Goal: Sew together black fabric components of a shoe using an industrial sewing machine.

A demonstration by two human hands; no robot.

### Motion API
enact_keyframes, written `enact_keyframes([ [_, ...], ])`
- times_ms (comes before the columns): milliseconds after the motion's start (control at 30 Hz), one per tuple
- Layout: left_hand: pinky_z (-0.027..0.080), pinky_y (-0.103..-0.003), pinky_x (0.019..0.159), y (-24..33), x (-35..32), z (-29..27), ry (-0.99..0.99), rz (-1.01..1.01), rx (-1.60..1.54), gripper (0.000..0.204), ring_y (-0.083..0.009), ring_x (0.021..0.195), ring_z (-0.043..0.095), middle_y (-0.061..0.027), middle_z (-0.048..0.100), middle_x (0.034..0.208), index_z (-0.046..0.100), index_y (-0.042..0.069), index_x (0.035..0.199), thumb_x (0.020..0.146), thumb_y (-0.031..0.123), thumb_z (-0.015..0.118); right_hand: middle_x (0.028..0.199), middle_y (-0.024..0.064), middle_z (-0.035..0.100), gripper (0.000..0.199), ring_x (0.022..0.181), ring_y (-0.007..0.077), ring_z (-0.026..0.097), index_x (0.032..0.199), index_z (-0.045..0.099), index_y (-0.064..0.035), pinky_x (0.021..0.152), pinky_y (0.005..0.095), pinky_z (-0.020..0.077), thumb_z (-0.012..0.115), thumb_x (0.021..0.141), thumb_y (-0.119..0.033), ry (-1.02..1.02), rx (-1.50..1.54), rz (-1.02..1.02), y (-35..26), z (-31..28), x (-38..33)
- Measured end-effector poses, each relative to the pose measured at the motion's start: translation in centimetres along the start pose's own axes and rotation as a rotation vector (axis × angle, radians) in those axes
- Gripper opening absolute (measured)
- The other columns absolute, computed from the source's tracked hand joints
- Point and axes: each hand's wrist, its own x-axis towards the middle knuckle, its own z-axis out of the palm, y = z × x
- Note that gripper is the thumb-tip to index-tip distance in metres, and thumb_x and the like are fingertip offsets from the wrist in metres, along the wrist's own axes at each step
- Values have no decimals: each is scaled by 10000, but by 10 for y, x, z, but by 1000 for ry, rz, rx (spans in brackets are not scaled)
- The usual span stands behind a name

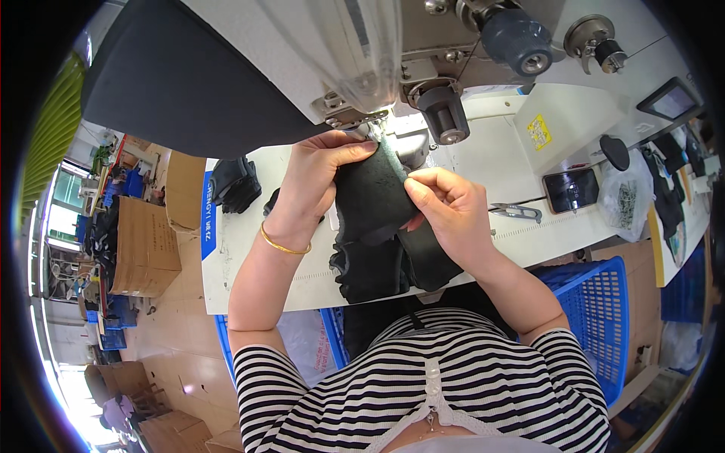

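Observation:
A piece of black fabric (371,196) hangs between my hands, under the head of a sewing machine (362,113). With thumb and fingers closed, my left hand (326,162) pinches its upper left edge close to the presser foot area. My right hand (447,208) pinches the right edge of the same cloth, a little lower. A paler strip runs along that edge between the two hands. The needle itself is hidden behind the machine parts. More black fabric (370,270) lies below, draping over the table's front edge.
On the white table (257,275), folded black pieces (234,185) lie at left. Thread snips (516,212), a phone (571,190) and a clear plastic bag (627,198) are at right. Blue crates (596,317) stand below the table edge. Cardboard boxes (147,249) sit on the floor at left.

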Motion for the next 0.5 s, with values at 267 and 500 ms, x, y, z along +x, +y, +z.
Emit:
enact_keyframes([
  [267, 542, -262, 745, -1, -1, 1, 19, 33, 33, 89, -157, 767, 669, -119, 713, 845, 712, -44, 862, 796, -93, 678, 760, 54, 674, 177, 647, 92, 645, 982, 658, 51, 577, 232, 541, 604, 962, -116, 8, 8, -16, 3, 1, -1],
  [500, 541, -276, 760, -2, 1, -1, -1, 59, 35, 73, -164, 776, 669, -119, 709, 851, 706, -50, 856, 799, -84, 675, 856, 74, 690, 192, 718, 101, 655, 1045, 654, 56, 605, 241, 564, 604, 969, -113, 3, 8, -21, 7, 5, -2],
])
